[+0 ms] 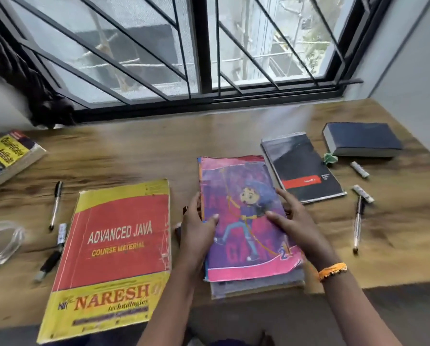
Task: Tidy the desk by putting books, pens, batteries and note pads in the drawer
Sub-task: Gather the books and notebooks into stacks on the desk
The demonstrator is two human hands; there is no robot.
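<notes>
While our left hand and right hand clasp the pink book between them, we judge lifting it drawerward comes next.

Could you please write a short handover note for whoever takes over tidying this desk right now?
Left hand and right hand grip the sides of the pink cartoon book, which tops a small stack at the desk's front edge. Nothing visibly put away yet; no drawer in view. Left: red Java book, yellow book, black notepad, navy book, pens, batteries.
</notes>
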